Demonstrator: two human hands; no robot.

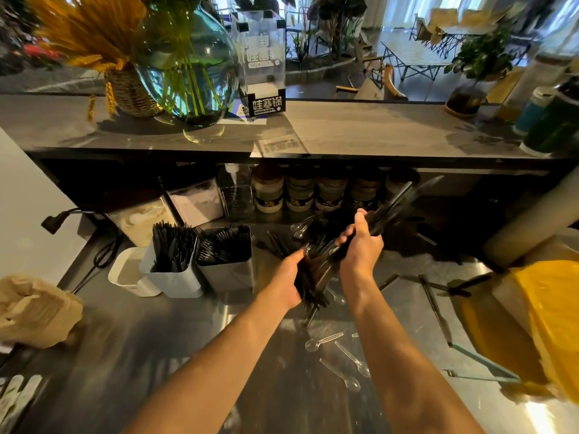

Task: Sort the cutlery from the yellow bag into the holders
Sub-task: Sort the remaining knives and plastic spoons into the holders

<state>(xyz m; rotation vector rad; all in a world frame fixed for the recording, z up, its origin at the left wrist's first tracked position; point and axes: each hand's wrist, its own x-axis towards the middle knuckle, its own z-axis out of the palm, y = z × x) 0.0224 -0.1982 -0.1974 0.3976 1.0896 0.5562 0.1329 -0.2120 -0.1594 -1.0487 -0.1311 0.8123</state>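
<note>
Holders (pixel 200 261) sit left of centre, nearer my left hand (pixel 286 281), which grips a black bundle (pixel 313 277); right hand (pixel 363 242) clutches knives (pixel 394 202) angled up-right.

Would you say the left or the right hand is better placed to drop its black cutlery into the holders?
Probably the left hand: its bundle of black cutlery sits nearer the holders, which stand on its side. The right hand grips pieces farther away.

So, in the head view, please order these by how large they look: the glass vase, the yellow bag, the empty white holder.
1. glass vase and yellow bag: alike, the bag is cut by the frame edge, so unranked.
2. empty white holder: clearly smallest.
</note>
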